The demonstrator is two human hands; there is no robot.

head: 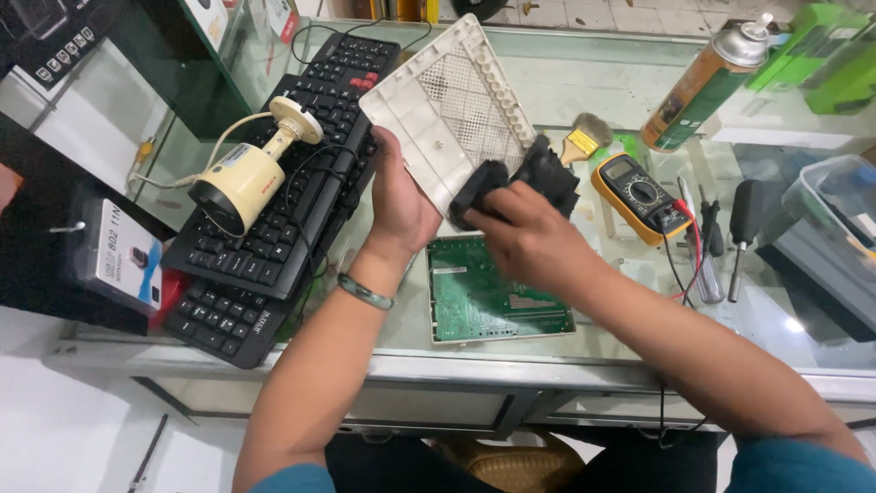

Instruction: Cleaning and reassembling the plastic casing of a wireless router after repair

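Observation:
My left hand (pixel 399 203) grips the lower edge of a white plastic cover (pixel 447 110) with a vented grid, holding it tilted up above the glass counter. My right hand (pixel 529 236) is closed on a black cloth-like wad (pixel 538 173) pressed against the cover's lower right corner. Below both hands a green circuit board (pixel 493 297) lies flat in its white base. A green bracelet (pixel 365 292) circles my left wrist.
Two black keyboards (pixel 301 183) lie at left with a cream security camera (pixel 245 178) on top. A yellow multimeter (pixel 639 196), paintbrush (pixel 584 137), screwdrivers (pixel 739 233), spray can (pixel 707 82) and grey box (pixel 835 237) sit to the right.

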